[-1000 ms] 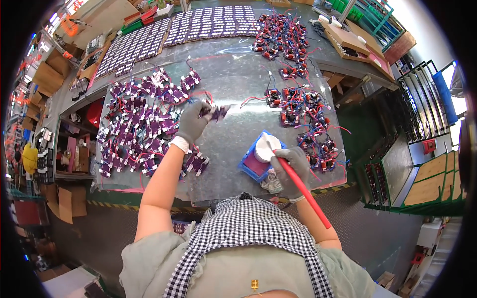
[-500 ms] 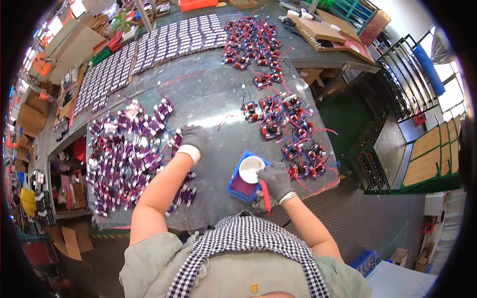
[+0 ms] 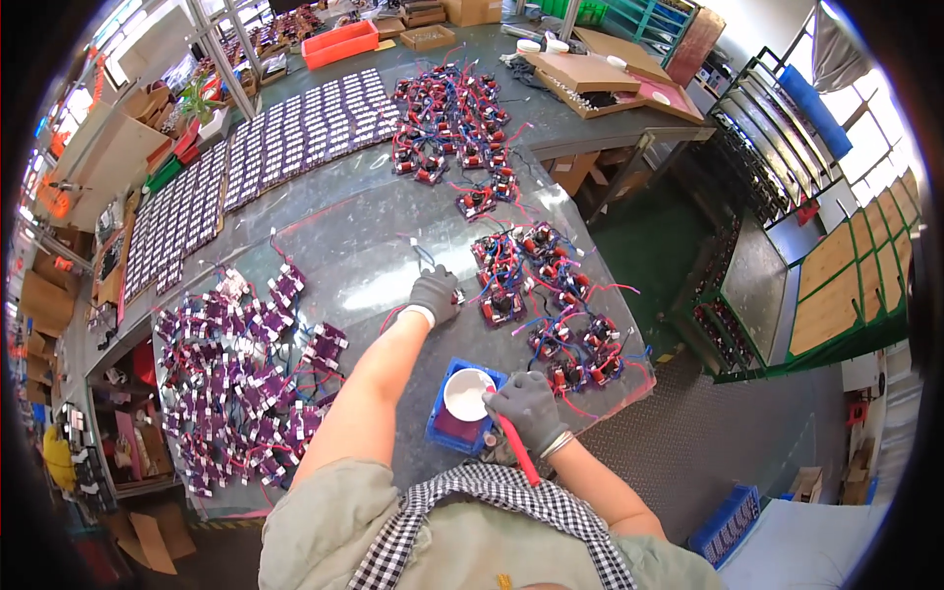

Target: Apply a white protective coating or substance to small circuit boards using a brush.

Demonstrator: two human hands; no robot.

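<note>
Tool, red and rod-like, passes through the right hand, its long axis slanting from the cup side, left of that grip, back toward the person and a little rightward; the free end points at the body, near the apron. Its other end meets the cup's right rim, and whether a tip dips inside cannot be told. Gloved right fingers are closed round the rod just below that end. The white cup sits just left of this grip, in a blue tray. The right forearm rises from the lower right, wrist nearly straight, back of the hand up. Ahead and left of the right grip, the left hand is palm down, fingers bent over a board mostly hidden by the glove; whether they pinch it or merely touch it cannot be told. Wires show just beyond that hand. Its arm reaches forward, elbow nearly straight. Purple boards lie left of the left grip; red-and-black boards lie to its right.
</note>
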